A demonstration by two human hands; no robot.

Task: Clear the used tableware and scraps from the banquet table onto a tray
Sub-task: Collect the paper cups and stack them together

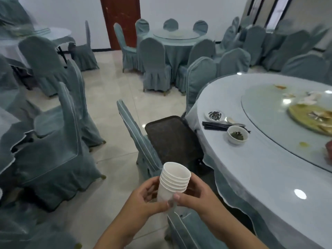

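A stack of several white paper cups (173,183) is held in front of me, above the floor. My left hand (143,196) grips its lower part from the left and my right hand (193,194) grips it from the right. A dark brown tray (172,139) lies on a chair seat beside the round banquet table (251,177). On the table stand a white bowl with green scraps (237,134), a small dish of dark scraps (214,115), black chopsticks (218,125), a white spoon (231,120) and a yellow-green plate of leftovers (309,117) on the glass turntable (265,105).
Teal-covered chairs stand close by: one holds the tray (136,137), one is right below my hands (186,230), others at left (53,150). More covered tables (176,42) stand farther back. Pale tiled floor (115,97) lies between them.
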